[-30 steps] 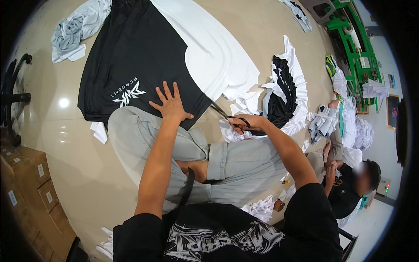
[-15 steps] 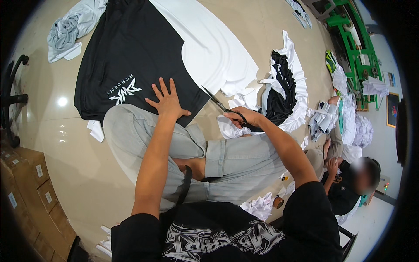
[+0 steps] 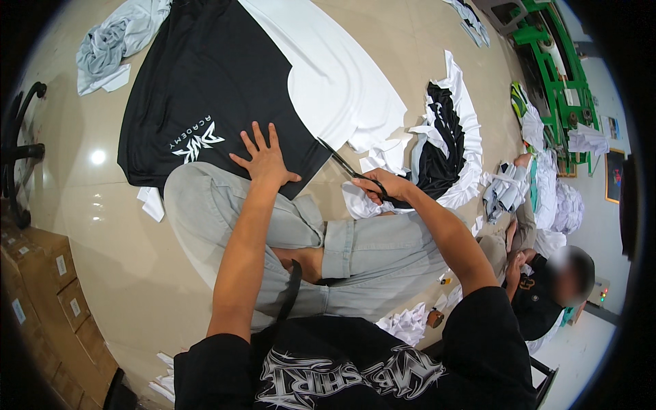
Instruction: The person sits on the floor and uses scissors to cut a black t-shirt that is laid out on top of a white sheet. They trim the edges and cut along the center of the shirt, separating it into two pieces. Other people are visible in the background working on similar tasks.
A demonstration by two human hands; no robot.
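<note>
A black fabric panel [image 3: 212,75] with a white printed emblem lies spread over the floor before my legs. My left hand [image 3: 265,158] presses flat on its near right part, fingers spread. In my right hand [image 3: 377,186] is a pair of black-handled scissors [image 3: 344,161], the blades pointing up and left at the panel's right edge. Whether the blades touch the cloth I cannot tell. White fabric [image 3: 335,68] adjoins the black panel on its right.
A heap of black and white cloth scraps [image 3: 443,147] lies to the right. Grey cloth [image 3: 113,48] is bunched at far left, cardboard boxes [image 3: 51,294] are stacked at lower left. A person [image 3: 547,287] sits at right, below a green metal machine [image 3: 557,68].
Hands, scissors and fabric keep nearly the same places, with only a slight shift of the whole view. The seated person's hands have moved a little.
</note>
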